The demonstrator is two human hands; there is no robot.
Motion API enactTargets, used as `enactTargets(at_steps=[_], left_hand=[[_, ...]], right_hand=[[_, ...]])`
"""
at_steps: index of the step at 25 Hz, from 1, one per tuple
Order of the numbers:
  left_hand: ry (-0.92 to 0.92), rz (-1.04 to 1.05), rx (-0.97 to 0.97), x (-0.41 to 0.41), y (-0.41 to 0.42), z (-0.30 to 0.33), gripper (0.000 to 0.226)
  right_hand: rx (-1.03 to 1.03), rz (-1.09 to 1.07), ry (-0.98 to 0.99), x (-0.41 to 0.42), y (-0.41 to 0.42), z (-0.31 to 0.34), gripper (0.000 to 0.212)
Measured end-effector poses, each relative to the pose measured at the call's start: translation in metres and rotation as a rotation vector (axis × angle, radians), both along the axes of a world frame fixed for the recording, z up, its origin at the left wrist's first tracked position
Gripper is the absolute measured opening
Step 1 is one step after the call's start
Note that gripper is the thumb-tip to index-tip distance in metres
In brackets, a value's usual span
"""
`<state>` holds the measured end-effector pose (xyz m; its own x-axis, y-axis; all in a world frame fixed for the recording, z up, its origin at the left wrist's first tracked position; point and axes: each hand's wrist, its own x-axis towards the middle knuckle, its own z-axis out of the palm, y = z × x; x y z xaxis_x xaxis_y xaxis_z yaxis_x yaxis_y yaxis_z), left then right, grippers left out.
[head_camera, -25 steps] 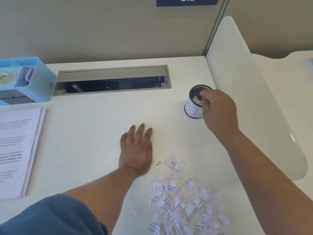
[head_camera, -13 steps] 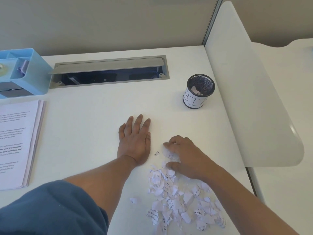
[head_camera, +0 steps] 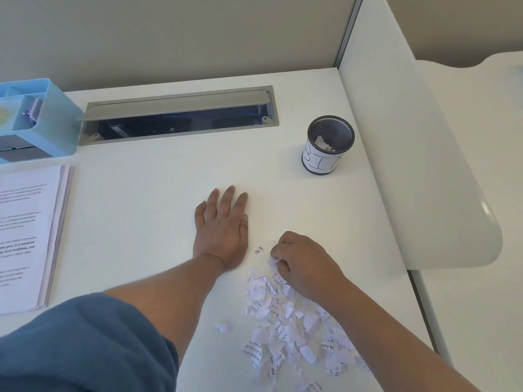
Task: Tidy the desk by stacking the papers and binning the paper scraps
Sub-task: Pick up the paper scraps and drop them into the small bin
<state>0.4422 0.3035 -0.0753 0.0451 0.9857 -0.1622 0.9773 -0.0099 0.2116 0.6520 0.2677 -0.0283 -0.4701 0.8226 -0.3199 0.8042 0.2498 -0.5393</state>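
Note:
A heap of torn printed paper scraps (head_camera: 285, 323) lies on the white desk (head_camera: 158, 199) at the front right. My right hand (head_camera: 304, 264) sits at the heap's far edge, fingers curled round a few scraps. One stray scrap (head_camera: 258, 249) lies just left of that hand. My left hand (head_camera: 222, 229) rests flat on the desk, fingers straight, left of the heap. A black mesh cup with a white label, the bin (head_camera: 328, 145), stands upright at the back right with some scraps inside. A stack of printed papers (head_camera: 28, 236) lies at the left edge.
A light blue desk organiser (head_camera: 39, 120) stands at the back left. An open grey cable tray (head_camera: 178, 114) is set into the desk at the back. A white curved divider panel (head_camera: 418, 154) rises along the right side, close to the bin.
My right hand came back from the bin to the far edge of the scrap heap and closed its fingers on some scraps. My left hand stayed flat in place.

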Motion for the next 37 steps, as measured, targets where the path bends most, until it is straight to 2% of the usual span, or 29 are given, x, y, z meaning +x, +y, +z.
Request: enactTargets(at_steps=[3,7,10,15,18,22,30,34,37], left_hand=[[0.000,-0.001,0.003,0.000,0.000,0.000,0.057],[-0.005,-0.001,0.008,0.000,-0.001,0.001,0.059],[-0.004,0.000,0.010,0.000,-0.001,0.001,0.059],[-0.007,-0.004,0.010,0.000,0.000,0.001,0.059],[-0.008,-0.002,0.004,0.000,-0.001,0.002,0.060],[-0.013,-0.004,-0.005,0.000,0.000,0.003,0.061],[-0.019,-0.001,-0.011,0.000,0.000,0.003,0.060],[-0.013,-0.002,-0.004,0.000,0.000,0.001,0.059],[-0.014,-0.001,0.002,-0.001,0.000,0.001,0.059]], right_hand=[[-0.011,-0.078,0.069,0.003,0.000,-0.003,0.015],[-0.079,-0.406,0.304,0.015,0.007,0.002,0.016],[-0.094,-0.568,0.453,0.029,0.031,0.017,0.016],[0.042,-0.739,0.625,0.043,0.089,0.054,0.014],[0.234,-0.779,0.586,0.049,0.124,0.071,0.014],[0.408,-0.733,0.396,0.054,0.156,0.078,0.013],[0.501,-0.553,0.083,0.052,0.164,0.070,0.024],[0.488,-0.585,0.134,0.053,0.158,0.067,0.048],[0.624,-0.599,0.302,0.055,0.145,0.065,0.034]])
